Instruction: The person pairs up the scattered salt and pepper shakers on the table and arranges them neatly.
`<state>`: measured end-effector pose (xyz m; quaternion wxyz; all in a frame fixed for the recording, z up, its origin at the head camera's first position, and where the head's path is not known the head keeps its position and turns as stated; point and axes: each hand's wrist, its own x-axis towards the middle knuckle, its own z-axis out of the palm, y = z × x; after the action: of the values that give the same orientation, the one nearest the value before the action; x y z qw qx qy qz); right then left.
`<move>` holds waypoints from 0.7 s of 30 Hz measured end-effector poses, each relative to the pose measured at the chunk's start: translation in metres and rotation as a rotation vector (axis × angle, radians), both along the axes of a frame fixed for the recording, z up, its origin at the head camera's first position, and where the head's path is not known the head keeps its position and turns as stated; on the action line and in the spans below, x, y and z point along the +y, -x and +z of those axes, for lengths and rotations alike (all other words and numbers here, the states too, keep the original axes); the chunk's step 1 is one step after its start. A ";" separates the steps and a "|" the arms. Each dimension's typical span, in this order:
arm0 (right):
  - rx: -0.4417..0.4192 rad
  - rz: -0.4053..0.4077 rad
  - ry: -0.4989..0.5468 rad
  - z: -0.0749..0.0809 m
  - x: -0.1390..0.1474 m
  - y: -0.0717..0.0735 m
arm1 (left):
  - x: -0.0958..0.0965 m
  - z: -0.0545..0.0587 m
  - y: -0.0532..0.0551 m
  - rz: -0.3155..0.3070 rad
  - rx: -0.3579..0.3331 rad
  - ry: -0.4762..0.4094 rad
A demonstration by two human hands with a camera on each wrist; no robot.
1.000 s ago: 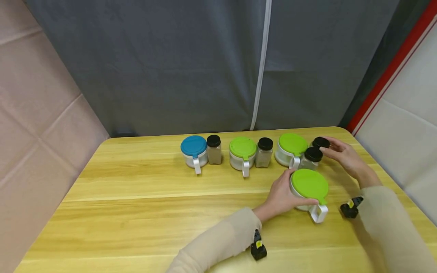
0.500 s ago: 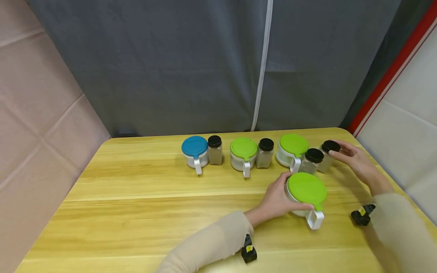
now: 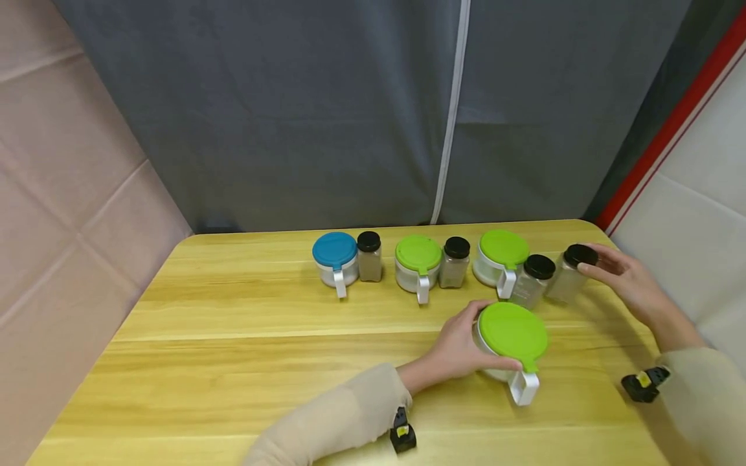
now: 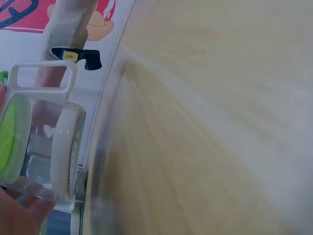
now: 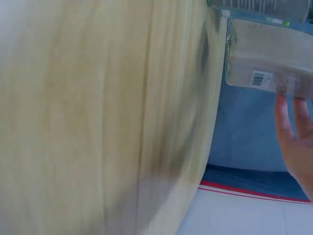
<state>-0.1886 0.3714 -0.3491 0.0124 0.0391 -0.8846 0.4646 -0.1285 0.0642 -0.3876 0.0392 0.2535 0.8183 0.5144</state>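
Observation:
My left hand (image 3: 457, 346) grips a clear seasoning jar with a green lid (image 3: 513, 331), thumb along its front above the white handle (image 3: 523, 388). In the left wrist view, fingers (image 4: 22, 215) wrap the see-through body of that jar (image 4: 40, 147). At the far right, my right hand (image 3: 629, 288) holds a black-capped spice jar (image 3: 566, 281) near its cap, the jar leaning to the right. The right wrist view shows this spice jar (image 5: 269, 58) with a small barcode label and fingertips against its side. Just left of it stands another black-capped spice jar (image 3: 529, 288).
Along the back of the wooden table (image 3: 233, 369) runs a row: a blue-lidded jar (image 3: 335, 255), a spice jar (image 3: 370, 259), a green-lidded jar (image 3: 417, 259), another spice jar (image 3: 454, 265) and a green-lidded jar (image 3: 503, 252). A grey curtain (image 3: 291, 116) hangs behind.
My right hand has moved right and nearer with the spice jar, parting it from its neighbour. My left hand has shifted left and nearer with the green-lidded jar.

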 end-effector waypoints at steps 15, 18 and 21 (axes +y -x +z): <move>0.132 0.102 0.082 0.008 -0.009 -0.027 | -0.023 0.007 -0.010 -0.041 0.014 0.003; 0.132 0.112 0.054 0.011 -0.011 -0.034 | -0.029 0.009 -0.012 -0.047 0.017 -0.003; 0.133 0.096 0.030 0.013 -0.015 -0.040 | -0.034 0.011 -0.014 -0.050 0.020 0.000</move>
<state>-0.1486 0.3567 -0.3360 0.0492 0.1122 -0.8717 0.4744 -0.1140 0.0302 -0.3763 0.0438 0.2789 0.8122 0.5105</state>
